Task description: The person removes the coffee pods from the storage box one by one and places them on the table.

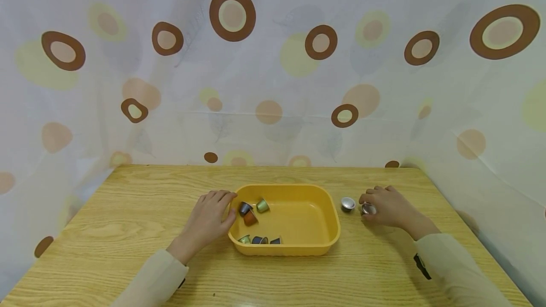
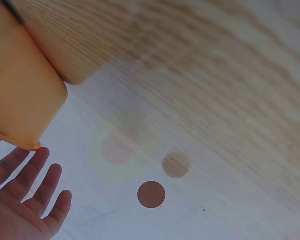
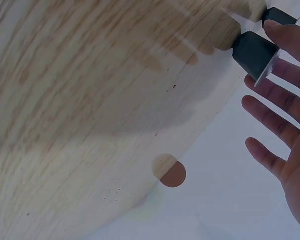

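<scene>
A yellow rectangular tray (image 1: 290,249) stands on the table, with several small coffee capsules, among them an orange-brown capsule (image 1: 250,218) and a green capsule (image 1: 262,205), near its left side and front wall. My left hand (image 1: 212,212) is at the tray's left end, its extended fingertips (image 2: 41,156) right at the rim. To the right of the tray, my right hand (image 1: 386,207) is around a dark capsule with a silver lid (image 3: 255,56). Thumb and index finger lie on either side of it, fingers loosely extended. Its narrow base meets the table.
A second silver-lidded capsule (image 1: 348,203) stands between the tray and my right hand. The wooden table (image 1: 170,181) ends at a white patterned cloth (image 1: 273,131) behind and at the sides.
</scene>
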Action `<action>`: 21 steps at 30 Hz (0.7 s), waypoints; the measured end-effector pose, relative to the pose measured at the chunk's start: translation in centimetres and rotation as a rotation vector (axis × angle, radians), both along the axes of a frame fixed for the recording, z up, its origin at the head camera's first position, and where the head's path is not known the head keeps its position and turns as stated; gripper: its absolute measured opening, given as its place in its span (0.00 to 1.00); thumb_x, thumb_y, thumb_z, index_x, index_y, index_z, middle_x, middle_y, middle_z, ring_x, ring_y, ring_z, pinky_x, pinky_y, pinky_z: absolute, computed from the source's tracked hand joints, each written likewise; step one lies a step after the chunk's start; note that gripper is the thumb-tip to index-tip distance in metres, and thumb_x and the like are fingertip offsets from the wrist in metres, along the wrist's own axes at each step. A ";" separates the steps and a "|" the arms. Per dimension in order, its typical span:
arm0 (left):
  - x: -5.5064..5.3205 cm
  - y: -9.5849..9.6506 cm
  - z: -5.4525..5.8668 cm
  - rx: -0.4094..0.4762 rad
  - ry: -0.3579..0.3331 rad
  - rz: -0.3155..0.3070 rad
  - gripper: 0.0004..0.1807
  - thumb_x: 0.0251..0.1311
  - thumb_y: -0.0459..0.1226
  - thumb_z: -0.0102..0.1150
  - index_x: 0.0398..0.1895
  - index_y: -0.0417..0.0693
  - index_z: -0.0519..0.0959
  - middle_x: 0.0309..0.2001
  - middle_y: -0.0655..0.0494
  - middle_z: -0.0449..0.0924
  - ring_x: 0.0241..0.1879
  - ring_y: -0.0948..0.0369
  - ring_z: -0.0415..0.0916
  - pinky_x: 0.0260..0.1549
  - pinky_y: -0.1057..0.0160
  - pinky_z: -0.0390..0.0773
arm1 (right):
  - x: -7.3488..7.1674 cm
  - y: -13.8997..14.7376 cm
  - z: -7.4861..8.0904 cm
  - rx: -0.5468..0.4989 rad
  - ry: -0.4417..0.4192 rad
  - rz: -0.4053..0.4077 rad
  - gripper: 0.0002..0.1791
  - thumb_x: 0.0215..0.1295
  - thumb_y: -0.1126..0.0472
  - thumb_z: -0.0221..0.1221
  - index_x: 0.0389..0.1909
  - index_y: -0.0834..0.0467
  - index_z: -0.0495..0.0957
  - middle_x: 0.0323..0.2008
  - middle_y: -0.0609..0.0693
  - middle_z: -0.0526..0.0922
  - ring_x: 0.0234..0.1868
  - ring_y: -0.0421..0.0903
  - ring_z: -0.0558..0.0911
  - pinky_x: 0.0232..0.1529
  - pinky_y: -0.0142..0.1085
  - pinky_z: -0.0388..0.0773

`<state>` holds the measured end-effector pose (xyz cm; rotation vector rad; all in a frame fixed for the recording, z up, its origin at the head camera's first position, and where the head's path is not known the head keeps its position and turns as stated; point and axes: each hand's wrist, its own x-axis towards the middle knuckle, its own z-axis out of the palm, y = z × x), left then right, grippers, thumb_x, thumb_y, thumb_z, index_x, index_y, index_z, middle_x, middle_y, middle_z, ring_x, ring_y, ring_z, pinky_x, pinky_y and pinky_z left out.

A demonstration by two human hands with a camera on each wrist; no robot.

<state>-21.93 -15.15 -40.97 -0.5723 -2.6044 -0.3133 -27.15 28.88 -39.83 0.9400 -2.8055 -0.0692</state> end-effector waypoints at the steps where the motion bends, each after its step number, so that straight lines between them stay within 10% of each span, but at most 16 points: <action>1: 0.0 0.0 0.0 0.000 0.001 -0.001 0.17 0.57 0.41 0.55 0.49 0.49 0.77 0.47 0.54 0.78 0.48 0.54 0.73 0.48 0.52 0.72 | 0.0 0.0 0.0 0.000 0.001 0.002 0.11 0.46 0.51 0.66 0.30 0.47 0.77 0.25 0.37 0.72 0.29 0.40 0.72 0.31 0.45 0.70; 21: 0.0 0.0 0.0 -0.006 0.010 -0.002 0.17 0.57 0.41 0.55 0.50 0.49 0.76 0.47 0.55 0.78 0.48 0.54 0.73 0.49 0.52 0.72 | 0.6 -1.6 2.3 -0.033 0.013 0.011 0.14 0.50 0.57 0.63 0.40 0.54 0.79 0.37 0.47 0.80 0.39 0.49 0.77 0.41 0.51 0.71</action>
